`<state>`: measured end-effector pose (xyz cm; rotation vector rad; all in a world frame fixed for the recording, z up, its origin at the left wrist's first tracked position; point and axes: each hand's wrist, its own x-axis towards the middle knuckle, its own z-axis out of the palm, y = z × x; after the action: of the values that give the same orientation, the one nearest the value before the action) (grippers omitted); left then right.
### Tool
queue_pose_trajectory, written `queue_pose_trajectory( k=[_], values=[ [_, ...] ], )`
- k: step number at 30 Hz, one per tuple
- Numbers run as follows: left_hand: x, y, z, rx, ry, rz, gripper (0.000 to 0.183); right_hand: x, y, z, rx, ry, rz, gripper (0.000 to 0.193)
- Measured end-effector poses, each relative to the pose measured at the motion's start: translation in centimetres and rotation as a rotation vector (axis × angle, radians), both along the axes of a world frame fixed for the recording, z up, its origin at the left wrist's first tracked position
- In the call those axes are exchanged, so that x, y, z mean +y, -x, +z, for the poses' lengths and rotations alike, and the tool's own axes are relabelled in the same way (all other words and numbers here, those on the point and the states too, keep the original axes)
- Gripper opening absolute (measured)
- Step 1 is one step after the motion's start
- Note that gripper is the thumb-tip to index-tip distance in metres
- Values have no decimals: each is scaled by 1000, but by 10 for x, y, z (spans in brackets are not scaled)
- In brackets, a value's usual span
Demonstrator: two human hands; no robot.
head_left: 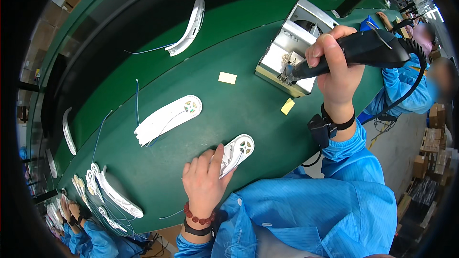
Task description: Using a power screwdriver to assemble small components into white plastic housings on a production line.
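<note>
My right hand [338, 64] is wrapped round a black electric screwdriver [370, 50] with a coiled cord. The screwdriver's tip points down into the front of a metal box [292, 38] that looks like a screw feeder; the exact contact point is too small to make out. On the green table, my left hand [204, 174] grips a long white plastic housing [243, 147] with a spoked round end. Its fingers lie over the housing and its thumb along the near side. A second white housing [167, 118], with blue and white wires, lies farther left.
Yellow pads [227, 77] lie near the box. White spoked parts with wires [93, 181] are heaped at the left beside a curved white shell [117, 193]. Another shell [191, 28] rests on the far green strip. Co-workers in blue [406, 86] sit at both sides.
</note>
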<state>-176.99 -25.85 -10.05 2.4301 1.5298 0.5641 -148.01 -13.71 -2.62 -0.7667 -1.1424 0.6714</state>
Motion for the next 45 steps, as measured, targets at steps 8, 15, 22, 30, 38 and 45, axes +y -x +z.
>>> queue_pose_trajectory(
  k=[8, 15, 22, 30, 38, 45],
  values=[
    [2, 1, -2, -24, 16, -47, 60, 2, -2, -2, -17, 24, -8, 9],
    [16, -20, -2, -27, -31, -151, 43, -11, 15, -14, -119, 154, 0, 8],
    [15, -13, -7, -30, -82, -189, 44, -53, 61, -21, -4, 81, 303, 17],
    [13, -11, -9, -29, -78, -201, 46, -60, 76, -35, 41, 181, 419, 21],
    [14, -11, -10, -12, -64, -200, 47, -52, 71, -43, 50, 157, 488, 19],
    [16, -11, -10, -10, -57, -192, 48, -54, 80, -42, 67, 270, 425, 23]
  ],
)
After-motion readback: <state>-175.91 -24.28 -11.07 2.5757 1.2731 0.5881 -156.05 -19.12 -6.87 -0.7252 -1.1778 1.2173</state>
